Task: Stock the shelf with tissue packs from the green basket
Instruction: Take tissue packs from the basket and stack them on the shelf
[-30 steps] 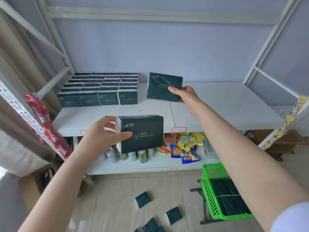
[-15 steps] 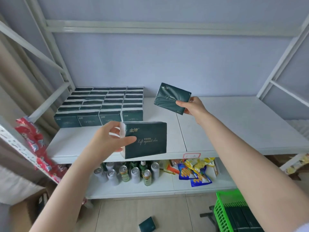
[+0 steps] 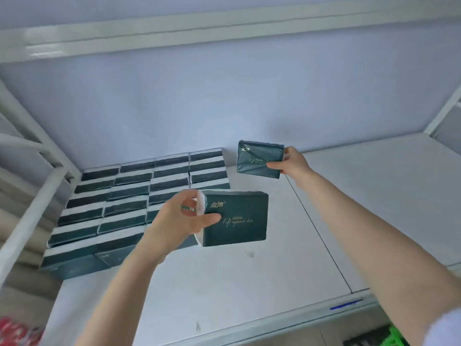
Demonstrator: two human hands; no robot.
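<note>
My left hand (image 3: 182, 218) grips a dark green tissue pack (image 3: 239, 218) by its left end, holding it above the white shelf (image 3: 249, 283) just right of the stocked rows. Farther back, my right hand (image 3: 291, 164) holds a second dark green tissue pack (image 3: 259, 158) by its right edge, near the back wall. Several rows of the same packs (image 3: 132, 196) fill the shelf's left part. Only a corner of the green basket (image 3: 394, 340) shows at the bottom right.
White shelf posts and braces (image 3: 37, 196) rise at the left, and an upper shelf beam (image 3: 224, 31) runs overhead. The shelf's right panel (image 3: 386, 196) is bare white. Red packaging (image 3: 15, 332) shows at the bottom left.
The view has tilted up and moved closer to the shelf. Both hands have carried their packs farther over the shelf, the right pack toward the back wall beside the rows.
</note>
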